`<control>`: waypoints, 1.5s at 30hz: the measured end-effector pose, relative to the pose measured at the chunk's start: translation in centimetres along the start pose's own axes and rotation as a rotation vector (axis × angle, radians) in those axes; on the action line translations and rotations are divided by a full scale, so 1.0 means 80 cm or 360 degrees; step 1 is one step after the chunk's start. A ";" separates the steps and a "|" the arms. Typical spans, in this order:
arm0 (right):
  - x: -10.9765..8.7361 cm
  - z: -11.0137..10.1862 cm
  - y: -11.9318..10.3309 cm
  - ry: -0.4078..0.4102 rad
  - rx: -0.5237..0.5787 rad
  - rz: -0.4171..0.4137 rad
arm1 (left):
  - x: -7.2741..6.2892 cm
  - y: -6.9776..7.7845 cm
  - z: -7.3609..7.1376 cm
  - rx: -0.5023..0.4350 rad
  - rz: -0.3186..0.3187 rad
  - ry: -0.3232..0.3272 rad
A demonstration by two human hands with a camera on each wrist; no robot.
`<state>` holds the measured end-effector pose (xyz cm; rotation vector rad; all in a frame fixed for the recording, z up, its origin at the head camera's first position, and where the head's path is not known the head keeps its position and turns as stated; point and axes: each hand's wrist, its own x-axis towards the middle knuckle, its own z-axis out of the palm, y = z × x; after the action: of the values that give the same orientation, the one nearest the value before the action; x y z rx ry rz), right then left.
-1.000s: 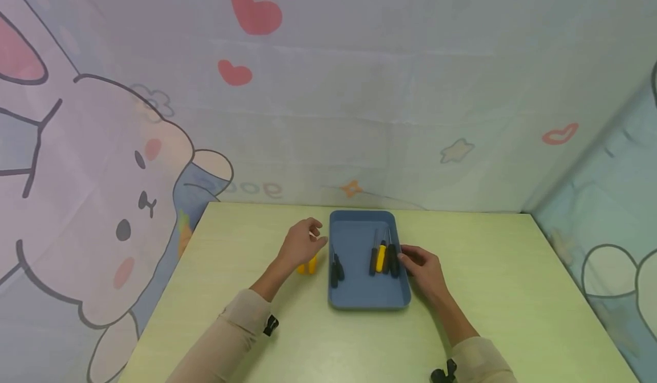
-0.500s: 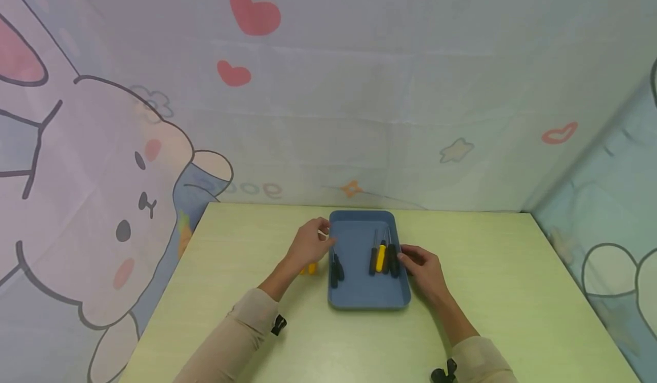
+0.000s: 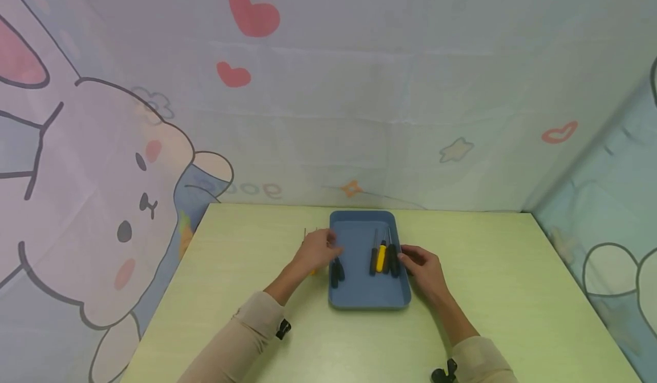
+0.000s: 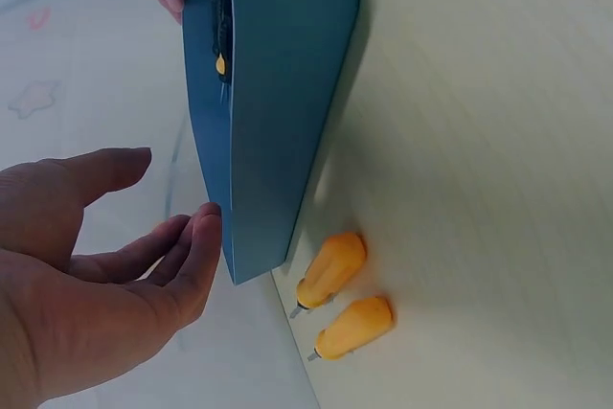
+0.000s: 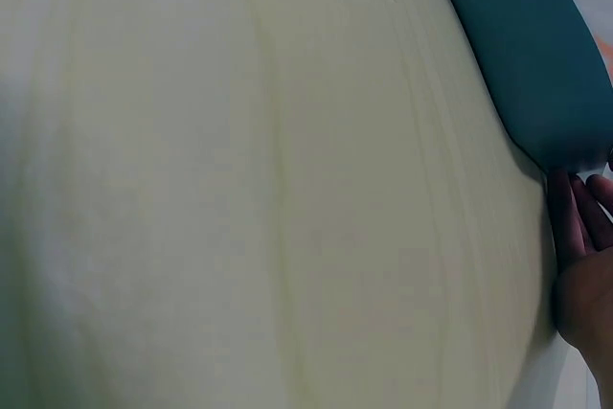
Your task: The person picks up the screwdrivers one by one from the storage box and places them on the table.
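A blue tray (image 3: 359,296) lies on the table with several screwdrivers inside. At its right side are black-handled screwdrivers (image 3: 393,262) and a yellow-handled one (image 3: 381,259); two small black-handled ones (image 3: 335,273) lie along the left wall. My left hand (image 3: 315,249) hovers over the tray's left rim, thumb and fingers apart with nothing between them in the left wrist view. My right hand (image 3: 425,270) holds the tray's right wall, thumb at the rim and fingers outside. Two yellow-handled screwdrivers (image 4: 333,270) lie on the table left of the tray, mostly hidden under my left hand in the head view.
The pale yellow-green table (image 3: 493,269) ends at the back against a printed cloth backdrop (image 3: 328,115). A black wrist-camera mount (image 3: 283,329) shows below the left sleeve, another mount (image 3: 444,371) beside the right sleeve.
My left hand has moved right, from beside the tray to over its left rim, uncovering the tips of the loose screwdrivers. My right hand and the tray have stayed put.
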<state>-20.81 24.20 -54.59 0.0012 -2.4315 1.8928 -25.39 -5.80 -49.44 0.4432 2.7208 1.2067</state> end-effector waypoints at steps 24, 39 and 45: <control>0.018 0.001 0.051 0.0037 0.0008 -0.0055 | -0.009 0.035 0.057 0.0644 0.0022 -0.0059; 0.022 0.002 0.056 0.0035 0.0002 -0.0018 | -0.015 0.045 0.078 0.0995 -0.0037 -0.0009; 0.024 0.001 0.056 0.0043 -0.0004 -0.0024 | -0.014 0.040 0.080 0.1066 0.0047 0.0043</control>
<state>-22.92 25.33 -58.86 -0.0060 -2.4096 1.8716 -22.14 0.42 -51.36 0.5302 3.0925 0.2648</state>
